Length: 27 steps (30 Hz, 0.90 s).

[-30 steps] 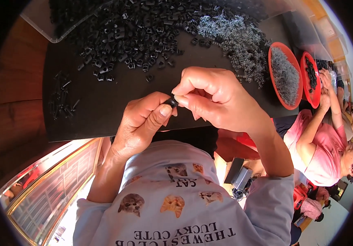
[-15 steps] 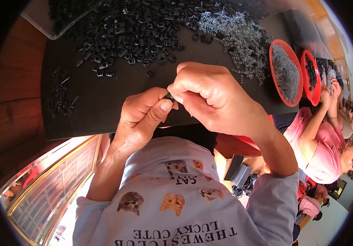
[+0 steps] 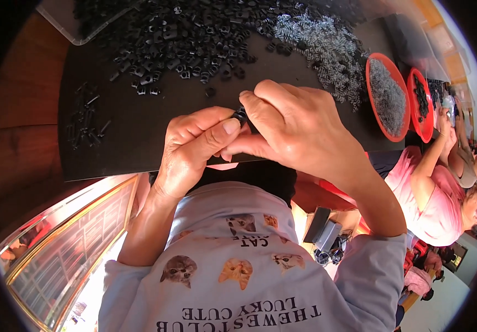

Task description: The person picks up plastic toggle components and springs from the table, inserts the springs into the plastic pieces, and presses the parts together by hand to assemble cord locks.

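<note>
Our left hand and right hand meet over the near edge of the dark table, fingertips pinched together on a small black part. Beyond them lie a heap of black parts and a spread of metal springs; two red bowls stand to the right, beside a co-worker in pink.
</note>
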### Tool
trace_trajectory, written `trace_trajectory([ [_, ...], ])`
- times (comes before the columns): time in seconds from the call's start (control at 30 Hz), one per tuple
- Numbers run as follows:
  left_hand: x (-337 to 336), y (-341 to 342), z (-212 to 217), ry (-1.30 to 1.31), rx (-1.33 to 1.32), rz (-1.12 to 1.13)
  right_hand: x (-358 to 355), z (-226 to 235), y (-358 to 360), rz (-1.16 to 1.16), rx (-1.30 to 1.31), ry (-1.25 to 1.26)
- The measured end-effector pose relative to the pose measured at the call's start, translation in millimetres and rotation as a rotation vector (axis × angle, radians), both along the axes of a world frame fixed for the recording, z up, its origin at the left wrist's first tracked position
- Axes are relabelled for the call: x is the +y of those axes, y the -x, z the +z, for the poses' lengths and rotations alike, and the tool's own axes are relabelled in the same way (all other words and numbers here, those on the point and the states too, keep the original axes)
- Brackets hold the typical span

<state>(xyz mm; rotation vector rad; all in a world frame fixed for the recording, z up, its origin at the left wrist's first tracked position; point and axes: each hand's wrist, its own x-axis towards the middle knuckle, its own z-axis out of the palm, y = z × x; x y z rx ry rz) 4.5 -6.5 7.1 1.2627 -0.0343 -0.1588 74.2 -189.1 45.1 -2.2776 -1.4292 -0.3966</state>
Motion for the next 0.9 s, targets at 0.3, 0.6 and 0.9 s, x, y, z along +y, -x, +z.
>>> trace_trajectory([
  [0.3,1,-1,2,0.039,-0.006,0.033,-5,10,-19,0.089,-0.032,-0.148],
  [0.6,2,2,-3,-0.133,-0.126,0.015,-14,52,-102,-0.197,-0.431,-0.153],
  [0.9,-1,4,-1,-0.218,-0.116,0.014,-32,90,-205,-0.884,-0.261,0.198],
])
